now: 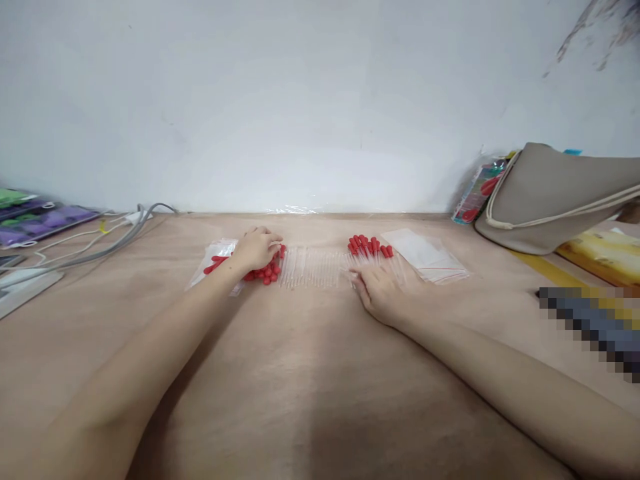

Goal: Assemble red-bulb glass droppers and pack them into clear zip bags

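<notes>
One pale wall (pixel 300 100) stands beyond both grips, meeting the wooden bench (pixel 270 400) along its far edge. Between that edge and the grips runs a strip of open wood; on the near side, a much broader open stretch lies between the two forearms. Well to the right of the right grip (pixel 384 290), a grey bag (pixel 555 207) sits near the wall, a colourful packet (pixel 483 190) leaning beside it. Far left of the left grip (pixel 257 248), grey and white cables (pixel 131 227) trail over the bench. A translucent plastic bag (pixel 425 250) lies flat just right of the right grip, and a clear bag (pixel 213 250) lies under and left of the left grip. Clear tubes (pixel 313 268) fill the gap between the grips side by side, ends roughly level. The right grip is bent over red-capped tubes (pixel 370 247), fingertips at the clear stems; how firmly it holds any, I cannot tell. Loose red caps (pixel 270 273) lie heaped beneath the left grip, whose fingers curl down; whether they pinch one is hidden.
</notes>
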